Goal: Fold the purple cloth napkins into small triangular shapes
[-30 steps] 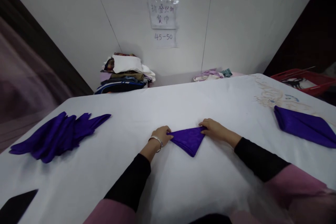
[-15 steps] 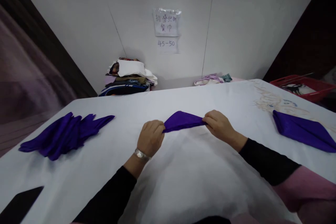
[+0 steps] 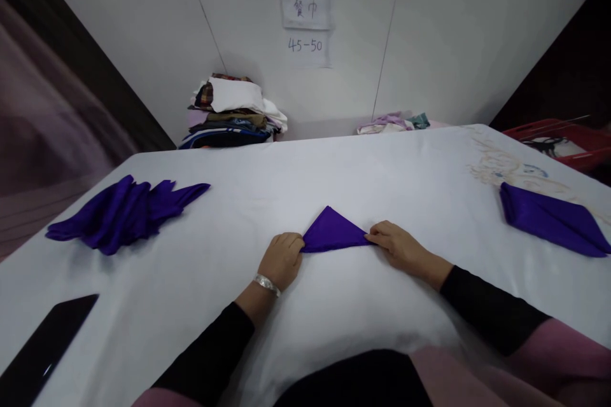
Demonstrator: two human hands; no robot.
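Observation:
A purple cloth napkin [image 3: 335,231], folded into a triangle, lies on the white tablecloth [image 3: 315,172] with its point away from me. My left hand [image 3: 282,259] is closed on its left corner, the fingertips bent over the edge. At the right corner my right hand [image 3: 397,245] pinches the cloth between thumb and fingers. Off to the right rests another purple napkin [image 3: 548,219], folded into a flat shape. To the left sits a crumpled heap of purple cloth [image 3: 126,213].
A dark flat object [image 3: 48,343] lies at the near left. Beyond the table's far edge are a stack of folded clothes [image 3: 233,108] and a smaller cloth pile [image 3: 389,122]. A red basket [image 3: 573,146] stands at the far right. A handwritten sign [image 3: 307,3] hangs on the wall.
The triangular napkin, tilted and held up before, now lies flat on the table and shows more of its face. Both hands have come down with it. The camera view has tipped downward.

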